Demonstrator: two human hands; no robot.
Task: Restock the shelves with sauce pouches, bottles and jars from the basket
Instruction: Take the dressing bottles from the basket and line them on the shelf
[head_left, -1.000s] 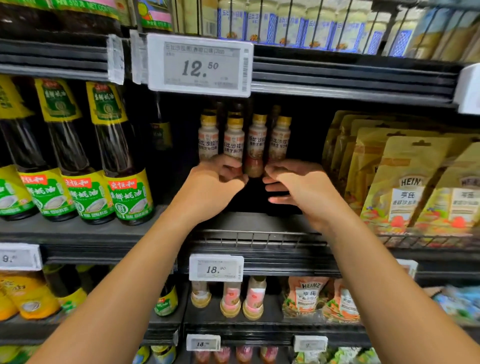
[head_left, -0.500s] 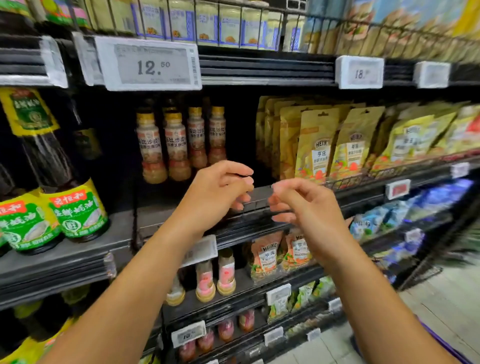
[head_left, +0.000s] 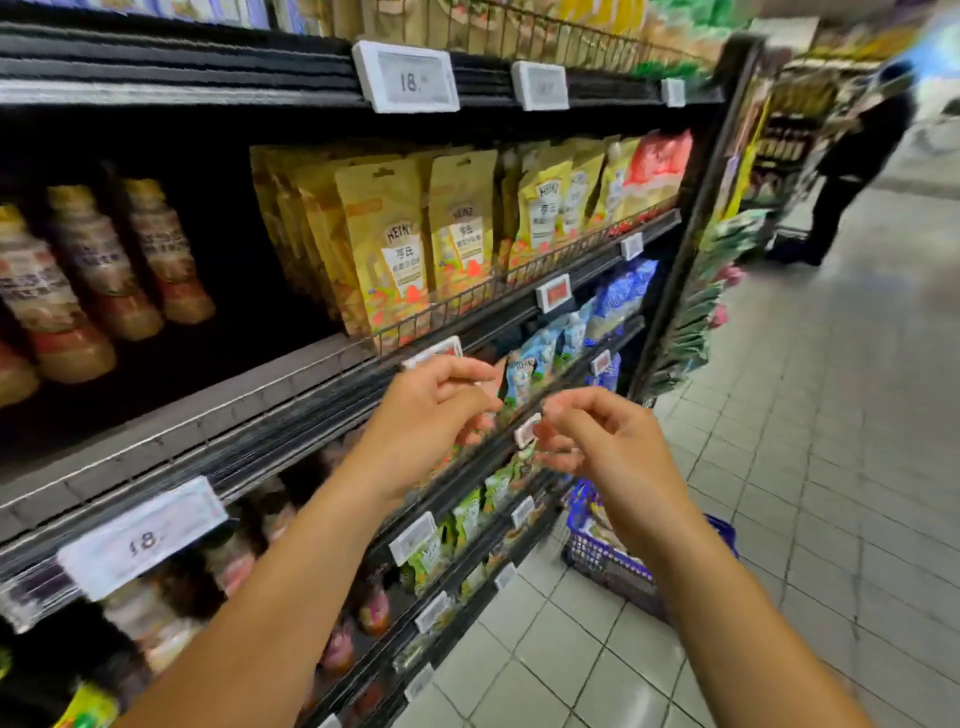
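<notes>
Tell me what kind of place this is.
Most likely a supermarket aisle. Shelves carry electronic price tags, rows of sauce pouches and bottles face outward, and a blue basket stands on the tiled floor. Both hands are empty.

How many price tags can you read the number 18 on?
2. The upper price tag is high up, in the middle; the lower price tag is at the lower left. The other tags are too blurred to read, so there may be more.
</notes>
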